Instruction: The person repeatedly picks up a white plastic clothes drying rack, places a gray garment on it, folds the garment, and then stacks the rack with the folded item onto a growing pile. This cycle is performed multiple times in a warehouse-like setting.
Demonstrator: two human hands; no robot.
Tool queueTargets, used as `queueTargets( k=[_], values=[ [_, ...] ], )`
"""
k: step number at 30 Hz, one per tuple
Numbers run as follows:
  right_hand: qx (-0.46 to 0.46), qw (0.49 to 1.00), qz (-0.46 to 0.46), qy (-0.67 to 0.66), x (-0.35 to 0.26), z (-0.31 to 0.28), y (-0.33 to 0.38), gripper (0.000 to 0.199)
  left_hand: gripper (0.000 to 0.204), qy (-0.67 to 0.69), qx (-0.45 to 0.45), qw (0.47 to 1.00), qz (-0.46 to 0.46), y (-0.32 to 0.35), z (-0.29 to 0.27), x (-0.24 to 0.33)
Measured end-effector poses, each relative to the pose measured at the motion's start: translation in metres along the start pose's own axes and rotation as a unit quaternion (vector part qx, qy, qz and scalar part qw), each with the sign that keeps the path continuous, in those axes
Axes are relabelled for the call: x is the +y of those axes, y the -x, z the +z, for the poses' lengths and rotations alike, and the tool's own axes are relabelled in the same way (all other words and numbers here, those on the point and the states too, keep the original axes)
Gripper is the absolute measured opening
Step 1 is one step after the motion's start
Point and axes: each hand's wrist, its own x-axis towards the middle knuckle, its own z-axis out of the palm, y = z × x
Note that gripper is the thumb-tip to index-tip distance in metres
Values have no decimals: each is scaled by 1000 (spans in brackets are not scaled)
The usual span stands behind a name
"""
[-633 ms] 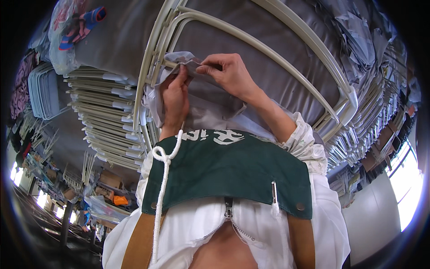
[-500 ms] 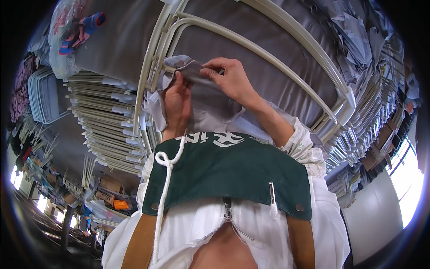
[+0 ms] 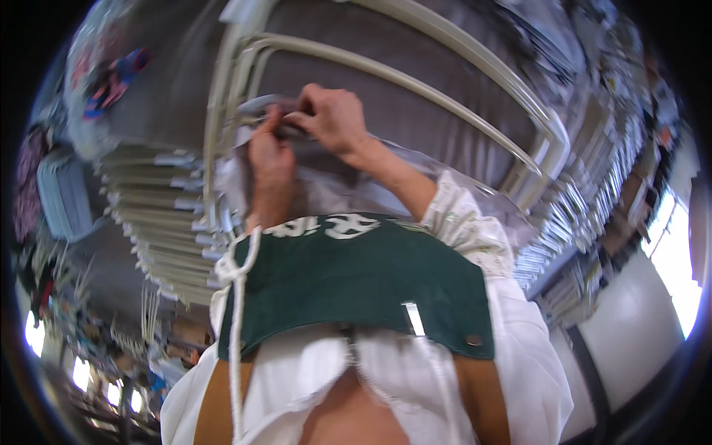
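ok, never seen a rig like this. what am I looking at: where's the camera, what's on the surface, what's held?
No machine here: these are a person's bare hands. The view comes from the left of two fisheye cameras worn on the head, looking down, so straight edges bend and the wearer's green apron bib fills the lower middle.

On the dark grey-brown surface lies a cream tubular frame. To its left is a stack of similar frames, with a clear plastic bag farther up.

The left hand has a thumb-and-finger grip on grey fabric near the frame's left side. The right hand's fingertips are at the fabric too; blur hides whether they pinch it.
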Motion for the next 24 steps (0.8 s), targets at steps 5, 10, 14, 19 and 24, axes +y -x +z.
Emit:
queueTargets(
  k=[5,10,14,19,24],
  values=[
    [13,980,-40,194,60,-103,110,49,17,-87,17,996,21,-29,-23,5],
    [-55,918,153,363,140,-249,253,39,16,-136,19,990,28,-47,-32,16],
    [-7,934,354,54,192,-280,307,28,16,-214,-9,976,43,-61,-48,41],
    [177,968,54,167,214,-271,314,23,18,-891,110,363,249,89,67,12],
    [50,974,199,97,208,-268,296,26,17,-589,-374,668,259,206,147,-127]
  ],
)
